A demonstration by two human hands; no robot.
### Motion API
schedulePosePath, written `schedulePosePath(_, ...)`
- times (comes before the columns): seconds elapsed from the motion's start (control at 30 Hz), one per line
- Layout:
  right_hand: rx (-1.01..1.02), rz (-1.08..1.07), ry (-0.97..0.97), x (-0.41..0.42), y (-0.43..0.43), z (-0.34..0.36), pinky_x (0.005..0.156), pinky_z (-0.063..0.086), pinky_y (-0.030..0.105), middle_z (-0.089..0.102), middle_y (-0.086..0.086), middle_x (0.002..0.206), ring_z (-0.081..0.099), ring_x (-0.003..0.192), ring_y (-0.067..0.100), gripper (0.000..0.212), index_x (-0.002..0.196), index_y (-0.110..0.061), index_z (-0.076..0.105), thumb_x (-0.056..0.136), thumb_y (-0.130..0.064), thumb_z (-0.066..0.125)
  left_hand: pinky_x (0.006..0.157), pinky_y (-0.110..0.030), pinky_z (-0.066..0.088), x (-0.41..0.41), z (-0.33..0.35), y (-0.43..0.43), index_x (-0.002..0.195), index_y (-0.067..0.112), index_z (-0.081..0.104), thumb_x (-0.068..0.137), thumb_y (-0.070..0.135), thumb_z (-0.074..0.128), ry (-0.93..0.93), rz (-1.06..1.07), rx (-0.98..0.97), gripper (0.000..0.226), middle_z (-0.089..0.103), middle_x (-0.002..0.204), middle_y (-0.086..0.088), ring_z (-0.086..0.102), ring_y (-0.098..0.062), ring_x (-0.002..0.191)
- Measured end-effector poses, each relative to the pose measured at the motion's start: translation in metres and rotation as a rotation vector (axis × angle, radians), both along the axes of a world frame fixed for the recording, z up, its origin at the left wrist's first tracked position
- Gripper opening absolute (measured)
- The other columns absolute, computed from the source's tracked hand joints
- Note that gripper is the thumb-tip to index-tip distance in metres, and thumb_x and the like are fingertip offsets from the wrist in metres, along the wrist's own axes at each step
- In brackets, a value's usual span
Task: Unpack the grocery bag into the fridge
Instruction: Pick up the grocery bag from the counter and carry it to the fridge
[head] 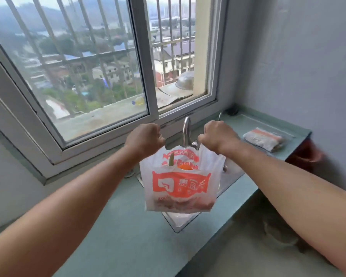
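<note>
A white plastic grocery bag (180, 184) with orange-red print hangs in the air above the sink. My left hand (143, 137) grips its left handle and my right hand (218, 134) grips its right handle, both fists closed and held apart so the mouth gapes. Inside the bag I see a green stalk (171, 160) and something orange (185, 167); darker reddish contents show through the bottom. No fridge is in view.
A steel sink (178, 220) with a curved faucet (186, 130) is set in the pale green counter (132, 236) under a barred window (88, 66). A wrapped packet (265, 139) lies on the counter's right end. A red bin (306, 154) stands below it by the wall.
</note>
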State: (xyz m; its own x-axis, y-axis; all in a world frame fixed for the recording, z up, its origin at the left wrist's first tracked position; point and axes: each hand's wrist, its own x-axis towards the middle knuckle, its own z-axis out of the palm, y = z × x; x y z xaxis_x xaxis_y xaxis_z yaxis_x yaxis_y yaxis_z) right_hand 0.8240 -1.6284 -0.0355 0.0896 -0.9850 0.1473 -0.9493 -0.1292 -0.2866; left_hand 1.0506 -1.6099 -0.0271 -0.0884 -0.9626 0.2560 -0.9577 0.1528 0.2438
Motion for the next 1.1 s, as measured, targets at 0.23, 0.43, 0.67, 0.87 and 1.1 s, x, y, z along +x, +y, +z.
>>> schedulePosePath(0.23, -0.003, -0.259, 0.004, -0.163, 0.069, 0.004, 0.072, 0.048, 0.034, 0.064, 0.009, 0.089, 0.058, 0.082, 0.03, 0.028, 0.089, -0.015, 0.065, 0.086, -0.037, 0.047, 0.047, -0.027, 0.029, -0.141, 0.017, 0.025, 0.06, 0.018, 0.045, 0.083, 0.025, 0.061, -0.019, -0.187, -0.055, 0.029, 0.049, 0.059, 0.001, 0.048, -0.022, 0.057)
schedulePosePath(0.43, 0.022, -0.428, 0.054, -0.3, 0.172, 0.006, 0.075, 0.052, 0.033, 0.069, 0.016, 0.104, 0.065, 0.094, 0.034, 0.026, 0.095, -0.009, 0.067, 0.092, -0.029, 0.051, 0.052, -0.031, 0.032, -0.291, 0.012, 0.058, 0.064, 0.01, 0.052, 0.079, 0.025, 0.06, -0.042, -0.351, -0.066, 0.023, 0.053, 0.062, -0.004, 0.051, -0.03, 0.064)
schedulePosePath(0.67, 0.104, -0.75, -0.072, -0.451, 0.312, -0.018, 0.055, 0.04, 0.026, 0.053, 0.003, 0.062, 0.057, 0.065, 0.026, 0.027, 0.064, -0.016, 0.049, 0.088, -0.028, 0.053, 0.055, -0.03, 0.037, -0.48, -0.027, 0.109, 0.075, 0.012, 0.059, 0.076, 0.029, 0.055, -0.108, -0.648, 0.002, 0.018, 0.063, 0.072, -0.009, 0.062, -0.034, 0.074)
schedulePosePath(0.87, 0.193, -1.043, -0.09, -0.546, 0.426, -0.045, 0.058, 0.04, 0.027, 0.048, 0.003, 0.064, 0.053, 0.065, 0.026, 0.029, 0.062, -0.015, 0.045, 0.087, -0.027, 0.052, 0.059, -0.029, 0.039, -0.632, -0.059, 0.184, 0.071, 0.007, 0.049, 0.08, 0.021, 0.057, -0.111, -0.908, 0.146, 0.018, 0.06, 0.067, -0.007, 0.061, -0.033, 0.074)
schedulePosePath(1.1, 0.286, -1.336, -0.141, -0.616, 0.528, -0.08, 0.058, 0.04, 0.027, 0.054, 0.008, 0.068, 0.053, 0.066, 0.027, 0.03, 0.062, -0.014, 0.044, 0.089, -0.023, 0.053, 0.044, -0.025, 0.029, -0.778, -0.094, 0.264, 0.065, 0.019, 0.045, 0.085, 0.022, 0.055, -0.181, -1.198, 0.31, 0.022, 0.053, 0.062, 0.0, 0.052, -0.016, 0.05)
